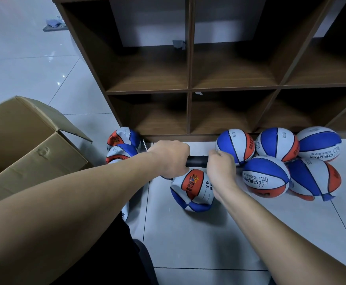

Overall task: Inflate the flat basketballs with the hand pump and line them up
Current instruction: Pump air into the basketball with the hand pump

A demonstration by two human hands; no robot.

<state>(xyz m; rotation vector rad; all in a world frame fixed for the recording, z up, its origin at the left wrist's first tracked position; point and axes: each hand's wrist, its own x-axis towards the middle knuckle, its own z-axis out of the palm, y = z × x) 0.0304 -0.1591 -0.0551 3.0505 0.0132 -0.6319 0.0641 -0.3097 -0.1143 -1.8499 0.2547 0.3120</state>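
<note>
shelf unit (pixel 190 87): dark brown wood cubbies, fills top & right of view, base sits on the floor.
floor (pixel 188 239): pale glossy tiles w/ thin dark grout lines.
cardboard box (pixel 32 145): open, flaps up, left side, partly behind left forearm.
inflated balls (pixel 266 177): five round blue/white/orange basketballs, clustered on floor at right, just in front of shelf base; three in back row, two in front, touching each other. "CHILDREN" print & thumbs-up logo readable on two.
flat stack (pixel 122 145): crumpled, deflated balls same colours, piled at left corner of shelf base, beside the box; lower ones hidden by left arm.
ball being pumped (pixel 192 192): wrinkled, only partly filled, on floor directly under the hands, between the flat stack & the inflated balls. Orange panel w/ cartoon print faces up.
left hand (pixel 170 159): clenched round left end of pump handle, knuckles up, arm straight out.
right hand (pixel 221 169): fingers curled, grasping right end of handle, touching nearest inflated ball's edge in view.
pump handle (pixel 196 161): black bar, horizontal, only the mid section shows between both fists. Pump body & needle hidden below hands, can't tell where it meets the ball.
cloth scrap (pixel 178 44): small grey-blue bit on upper shelf board by the divider.
</note>
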